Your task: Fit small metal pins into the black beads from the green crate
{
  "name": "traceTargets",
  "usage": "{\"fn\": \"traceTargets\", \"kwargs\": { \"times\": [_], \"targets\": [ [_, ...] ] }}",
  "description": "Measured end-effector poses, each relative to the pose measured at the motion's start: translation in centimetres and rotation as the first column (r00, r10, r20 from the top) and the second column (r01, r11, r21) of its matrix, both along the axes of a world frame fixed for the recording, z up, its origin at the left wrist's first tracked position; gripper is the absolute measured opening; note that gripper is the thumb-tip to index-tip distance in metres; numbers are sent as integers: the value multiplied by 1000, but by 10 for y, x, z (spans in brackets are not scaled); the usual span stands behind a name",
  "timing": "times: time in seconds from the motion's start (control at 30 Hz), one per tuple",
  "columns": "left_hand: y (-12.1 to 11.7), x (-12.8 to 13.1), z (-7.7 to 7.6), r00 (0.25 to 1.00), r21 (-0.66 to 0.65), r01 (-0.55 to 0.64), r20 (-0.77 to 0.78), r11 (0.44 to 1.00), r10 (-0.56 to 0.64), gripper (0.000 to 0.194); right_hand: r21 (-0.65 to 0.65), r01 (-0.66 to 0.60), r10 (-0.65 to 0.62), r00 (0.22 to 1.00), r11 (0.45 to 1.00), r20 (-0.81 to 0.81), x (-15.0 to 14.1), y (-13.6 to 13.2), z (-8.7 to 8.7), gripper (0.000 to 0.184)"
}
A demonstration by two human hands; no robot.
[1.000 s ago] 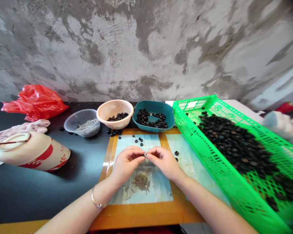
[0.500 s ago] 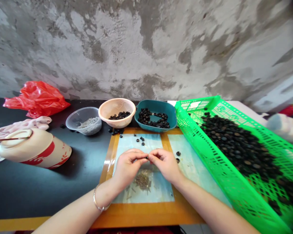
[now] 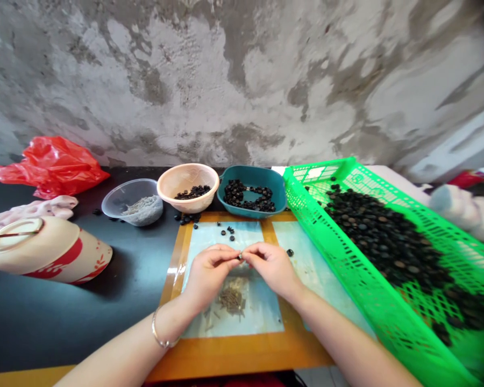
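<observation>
From the head view: left hand (image 3: 210,273) has its thumb and forefinger pinching a small dark piece (image 3: 239,257), right where the fingertips meet. Right hand (image 3: 272,267) has its thumb and finger curled in at the same spot, but I can't tell if they're gripping the piece too or something tiny of their own. For this fiddly bit I'd keep the left pinch firm, let the right fingertips do the fine work, and stay low over the pale mat (image 3: 264,318) so a drop lands somewhere handy. As for looks, it's mostly hidden by fingers, just a dark speck with a lighter bit beside it. The loose black pieces (image 3: 232,237) just beyond the hands are round and shiny, and a heap of thin brownish pins (image 3: 232,301) sits nearer the body
</observation>
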State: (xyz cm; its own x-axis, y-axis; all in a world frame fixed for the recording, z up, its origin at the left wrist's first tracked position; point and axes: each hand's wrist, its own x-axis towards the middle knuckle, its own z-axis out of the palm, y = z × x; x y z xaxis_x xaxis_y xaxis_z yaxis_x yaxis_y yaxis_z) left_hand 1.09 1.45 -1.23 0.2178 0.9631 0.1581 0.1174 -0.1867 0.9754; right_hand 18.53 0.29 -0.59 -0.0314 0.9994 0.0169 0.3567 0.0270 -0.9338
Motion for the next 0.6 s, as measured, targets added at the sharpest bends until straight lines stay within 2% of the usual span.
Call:
{"fn": "traceTargets", "kwargs": {
  "times": [0.1,0.23,0.3,0.4,0.5,0.6],
  "targets": [
    [3,0,-2,990,-180,3,141,984,23,11,-10,-59,60,977,998,205,40,4,12,22],
    [7,-5,-7,958,-371,7,268,929,100,18,-69,-175,184,814,982,551,96,5,19,29],
    [9,-8,-9,953,-400,25,286,916,99,20,-107,-224,241,746,969,621,108,4,17,31],
    [10,-9,-10,953,-417,41,289,908,90,21,-153,-246,283,684,957,672,109,4,13,25],
    [10,-9,-8,953,-419,47,291,907,85,22,-151,-223,265,683,963,681,108,4,14,18],
    [7,-8,-5,955,-428,58,287,902,75,23,-141,-140,198,754,980,627,108,4,22,13]
  ]
}}
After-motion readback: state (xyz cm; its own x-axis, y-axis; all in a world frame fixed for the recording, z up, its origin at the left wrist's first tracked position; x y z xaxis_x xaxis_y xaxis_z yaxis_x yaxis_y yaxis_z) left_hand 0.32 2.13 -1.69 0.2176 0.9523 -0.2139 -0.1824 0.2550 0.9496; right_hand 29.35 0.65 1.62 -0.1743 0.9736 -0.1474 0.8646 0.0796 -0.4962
